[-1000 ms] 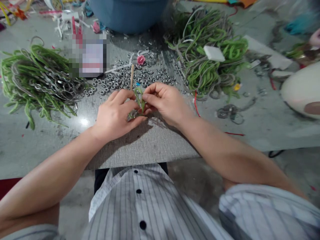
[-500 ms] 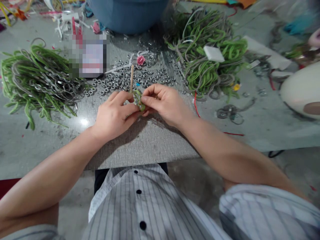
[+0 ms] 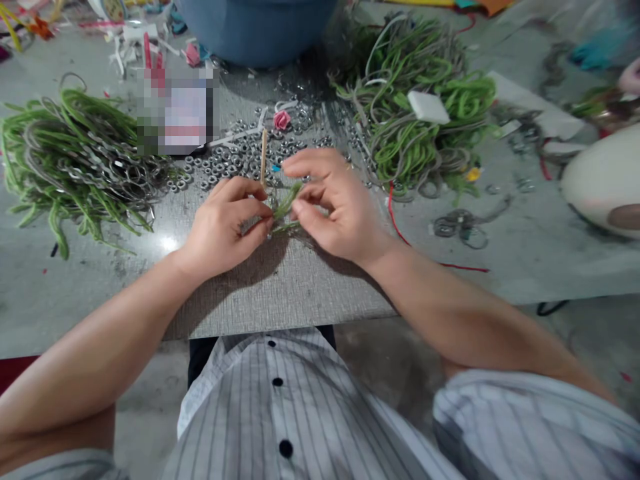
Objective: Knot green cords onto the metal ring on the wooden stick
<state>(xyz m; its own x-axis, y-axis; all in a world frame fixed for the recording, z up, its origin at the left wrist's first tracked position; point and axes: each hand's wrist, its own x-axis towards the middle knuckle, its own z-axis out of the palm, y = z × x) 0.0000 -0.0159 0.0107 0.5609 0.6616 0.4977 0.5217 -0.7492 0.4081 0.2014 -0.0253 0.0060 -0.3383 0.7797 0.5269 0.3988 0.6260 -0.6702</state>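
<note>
Green cord (image 3: 287, 203) in left hand (image 3: 223, 223)

Blue round basin (image 3: 255, 33): top cut off by frame edge. Left of basin, rectangular object with pale face (image 3: 185, 113): pixelated, unreadable. Far right of basin, cream rounded object (image 3: 600, 173): cut off. Before basin, thin green cord (image 3: 286, 204): partly hidden by left bare hand (image 3: 220, 223).

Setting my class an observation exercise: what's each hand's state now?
Left hand: closed, pinching thin fuzzy green cord.
Right hand: fingers partly spread beside the cord; grip cannot be told.
</note>
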